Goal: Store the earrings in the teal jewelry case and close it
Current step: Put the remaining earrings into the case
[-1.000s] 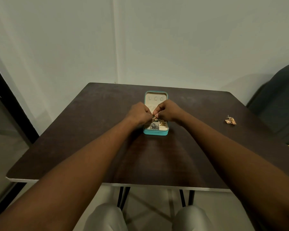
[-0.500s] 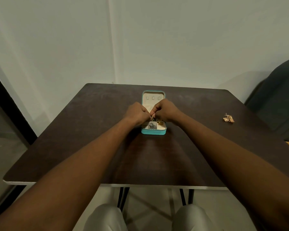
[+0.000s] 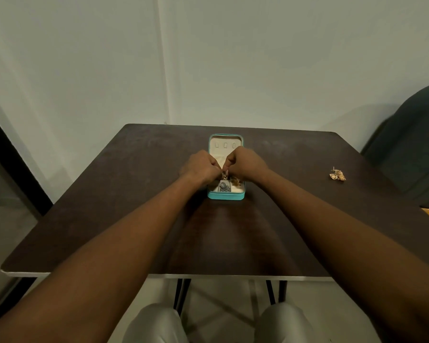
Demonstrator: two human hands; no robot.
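Teal fabric on the little rectangular zip-up jewelry case [image 3: 225, 195] is sitting in the middle of my dark brown wooden table [image 3: 134, 194], lid lying open and flat toward the wall, so its long axis is running straight away from me. I'm working both fists right over the cream-lined tray: my left hand [image 3: 200, 167] and my right hand [image 3: 245, 162] are curled in and meeting at the fingertips, and they're pinching one small gold earring [image 3: 225, 175] between them, dangling just above the back compartments. Too tiny to say which way its post is pointing, honestly. A dark silvery piece [image 3: 224, 187] and a gold one [image 3: 235, 181] are already lying in the tray below. Looks to me like I'm fiddling this one into place, so the drop is basically straight down. What the coming move is really turning on, I think, is the other gold leaf-shaped earring [image 3: 337, 175] lying well off to the right near the table edge, its post sticking up and its long side lying roughly left to right. My right hand is clearly the nearer one for that reach.
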